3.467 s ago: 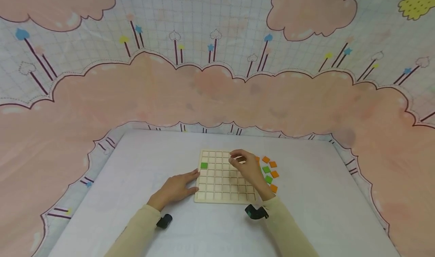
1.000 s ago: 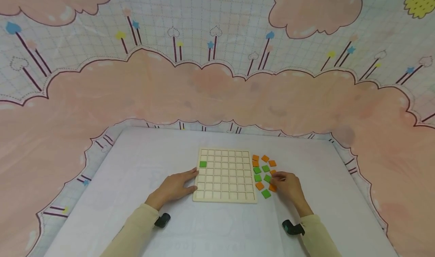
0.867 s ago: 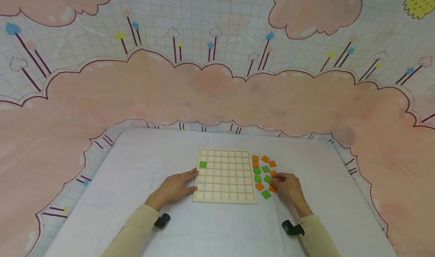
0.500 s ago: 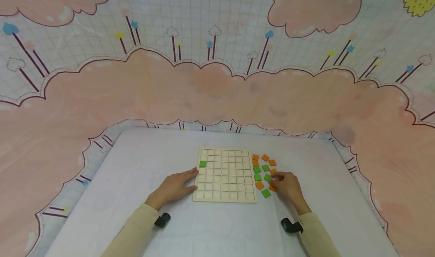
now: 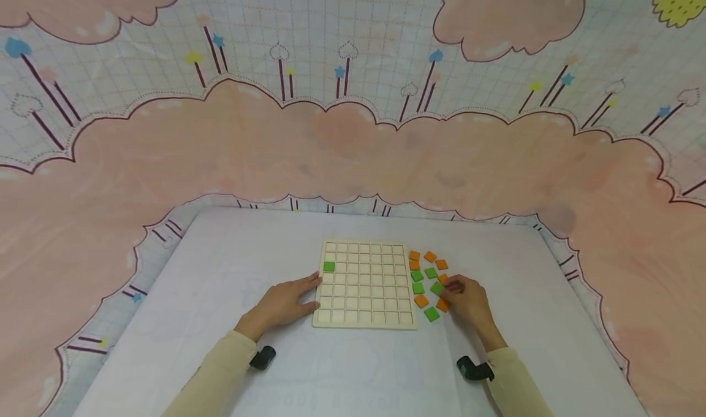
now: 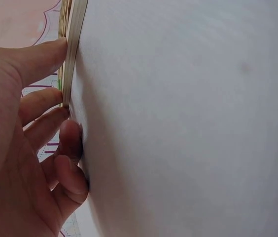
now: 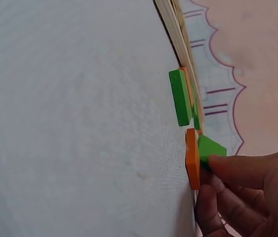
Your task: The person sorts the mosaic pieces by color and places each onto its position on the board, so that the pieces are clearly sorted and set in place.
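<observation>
A pale wooden grid board (image 5: pixel 366 285) lies flat, with one green square tile (image 5: pixel 329 266) in its leftmost column. My left hand (image 5: pixel 284 303) rests at the board's left edge. Its thumb and fingertips touch the rim in the left wrist view, where the rim (image 6: pixel 74 47) runs past them. Right of the board, my right hand (image 5: pixel 467 302) pinches a second green tile (image 7: pixel 211 149), tilted up off the table at one side. An orange tile (image 7: pixel 192 159) stands just in front of those fingers in the right wrist view. The fingers partly hide two orange tiles in the head view.
Several loose orange and green tiles lie right of the board, among them an orange tile (image 5: pixel 430 256) at the back and a green tile (image 5: pixel 432 314) at the front. A white cloth (image 5: pixel 265 236) covers the table. A patterned curtain (image 5: pixel 353 153) hangs behind.
My right hand has come from above the board's upper right to the loose tiles. In the last half second the green tile at its fingertips has shifted slightly right. The left hand stays put.
</observation>
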`<action>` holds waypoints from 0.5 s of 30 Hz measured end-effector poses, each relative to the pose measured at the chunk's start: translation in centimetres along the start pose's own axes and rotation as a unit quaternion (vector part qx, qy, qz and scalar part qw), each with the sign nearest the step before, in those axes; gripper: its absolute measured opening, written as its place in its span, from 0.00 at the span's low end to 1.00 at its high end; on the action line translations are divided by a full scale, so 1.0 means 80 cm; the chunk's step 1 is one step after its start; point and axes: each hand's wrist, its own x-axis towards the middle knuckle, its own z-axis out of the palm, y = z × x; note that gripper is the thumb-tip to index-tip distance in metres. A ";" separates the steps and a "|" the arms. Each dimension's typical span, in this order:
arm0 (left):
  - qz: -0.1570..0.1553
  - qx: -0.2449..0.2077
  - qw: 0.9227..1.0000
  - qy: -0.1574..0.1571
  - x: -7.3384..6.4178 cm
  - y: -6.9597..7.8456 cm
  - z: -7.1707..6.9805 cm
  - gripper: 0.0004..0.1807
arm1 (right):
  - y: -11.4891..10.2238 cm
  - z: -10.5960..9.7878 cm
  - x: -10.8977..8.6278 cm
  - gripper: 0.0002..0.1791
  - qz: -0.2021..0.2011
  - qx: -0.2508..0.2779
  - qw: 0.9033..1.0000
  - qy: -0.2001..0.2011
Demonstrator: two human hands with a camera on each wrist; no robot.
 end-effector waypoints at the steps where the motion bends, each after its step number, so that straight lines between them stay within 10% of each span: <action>1: -0.001 -0.001 1.000 0.000 0.000 0.000 0.000 0.34 | 0.000 0.000 0.000 0.12 0.001 0.004 1.000 0.000; 15: 0.002 0.003 1.000 0.005 0.000 -0.002 0.002 0.33 | -0.010 -0.004 -0.001 0.11 -0.014 0.018 1.000 0.014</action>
